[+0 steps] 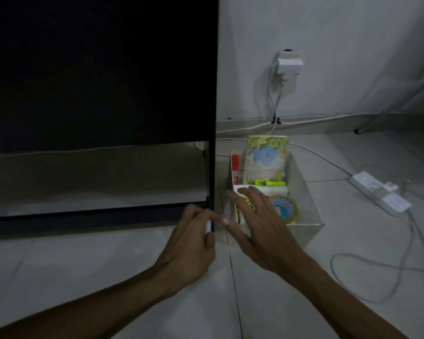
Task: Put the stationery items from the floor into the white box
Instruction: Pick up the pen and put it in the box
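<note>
Your left hand (194, 238) is curled closed around a small white item (208, 226), too hidden to identify, right at the bottom corner of the black panel (101, 69) on the tiled floor (108, 265). Your right hand (255, 223) is spread flat with fingers apart, gripping nothing, over the near-left corner of the white box (301, 184). The hands are close together, thumb tips almost meeting. The box sits at 1 o'clock from your left hand, just beside the panel edge. Inside it: spiral notebook (267, 159) standing against the far wall, red-capped glue stick (235, 167) upright at 9 o'clock of the notebook, green highlighter (269, 183) lying below the notebook, tape roll (284, 207) at the near side. A power strip (380, 192) lies at 3 o'clock of the box, well apart.
</note>
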